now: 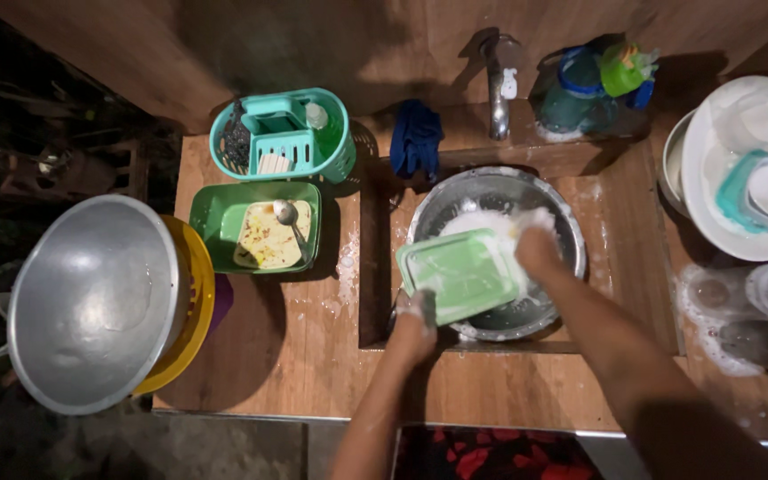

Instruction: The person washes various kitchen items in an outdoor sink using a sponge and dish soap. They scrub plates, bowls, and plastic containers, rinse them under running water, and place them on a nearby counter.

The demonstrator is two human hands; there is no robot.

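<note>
Two hands: engaged over steel basin (555,222).
Left hand (417,313): gripped green lid (460,274) at near edge.
Right hand (537,252): closed on soapy sponge (531,220).
Advice: steady the lid, scrub corners.

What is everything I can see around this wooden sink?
Green lid: one, pale green, soapy, over the steel bowl.
Steel bowl: one, silver, in the sink.
Tap: one, metal, behind the sink.
Blue cloth: one, left of the tap.
Teal basket: one, back left of the counter.
Green tray: one, holds a yellow slab and a spoon.
Large metal basin: one, silver, far left, on a yellow tub.
White plates: stacked, far right.
Hands: left hand holds the lid's near edge; right hand rubs its far corner.
</note>
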